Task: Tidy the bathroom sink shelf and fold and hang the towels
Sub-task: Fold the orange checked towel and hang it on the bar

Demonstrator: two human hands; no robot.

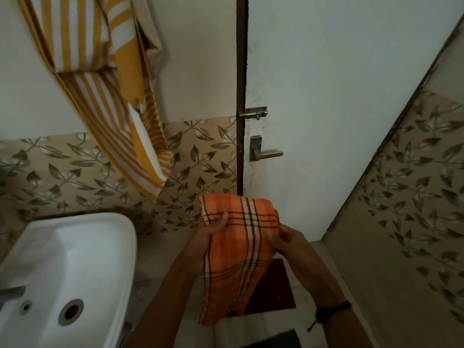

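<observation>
An orange checked towel [238,252] with black and white lines hangs folded between my hands in front of the door. My left hand [208,233] grips its upper left part, fingers curled over the cloth. My right hand [287,239] pinches its right edge. The towel's lower end droops toward the floor. A yellow-and-white striped towel [100,79] hangs untidily on the wall at the upper left, one long end trailing down over the tiles.
A white sink [67,267] stands at the lower left with its drain in view. The white door [326,121] ahead has a bolt [253,113] and a lever handle [266,153]. Leaf-patterned tiles cover the walls. A dark mat [273,290] lies on the floor.
</observation>
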